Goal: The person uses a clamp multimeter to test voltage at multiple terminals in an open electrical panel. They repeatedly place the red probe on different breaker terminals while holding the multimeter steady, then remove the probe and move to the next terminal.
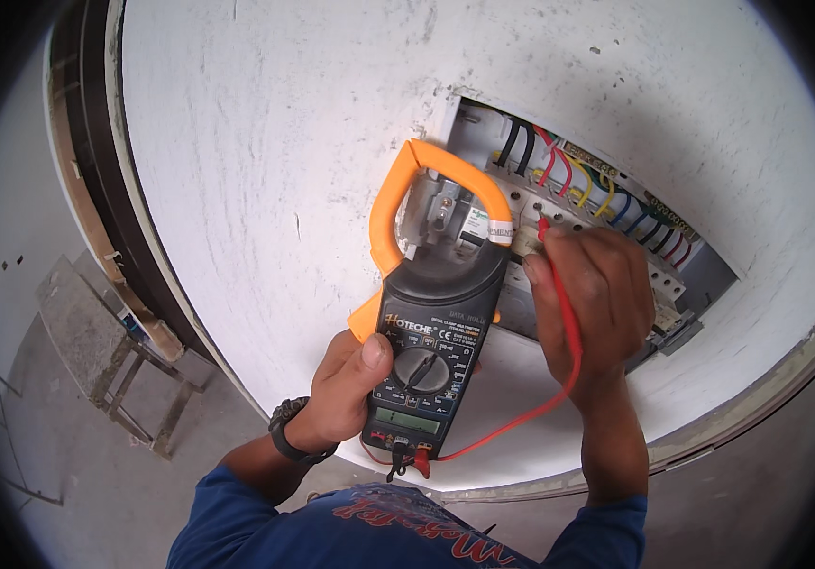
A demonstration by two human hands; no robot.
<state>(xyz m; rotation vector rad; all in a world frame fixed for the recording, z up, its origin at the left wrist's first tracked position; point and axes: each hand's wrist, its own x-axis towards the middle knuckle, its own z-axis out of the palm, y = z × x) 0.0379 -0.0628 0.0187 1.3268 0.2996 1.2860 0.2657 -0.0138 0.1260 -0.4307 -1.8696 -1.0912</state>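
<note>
My left hand (346, 384) is wrapped round a black clamp multimeter (426, 356), its thumb resting beside the rotary dial. The meter's orange jaw (389, 213) points up, overlapping the left part of an open breaker box (459, 119) in the wall. My right hand (595, 294) grips a red test probe (559, 275), its tip at a row of breaker screw terminals (537, 206); contact cannot be made out. From the probe a red lead (512, 417) loops down to the meter's bottom sockets, next to a black plug (399, 457). The fingers of my right hand hide some breakers.
Black, red, yellow and blue wires (568, 175) run into the breakers along the box's upper side. A worn wooden stool (109, 341) stands on the floor at left, near a dark door frame (94, 161). White plastered wall (265, 142) surrounds the box.
</note>
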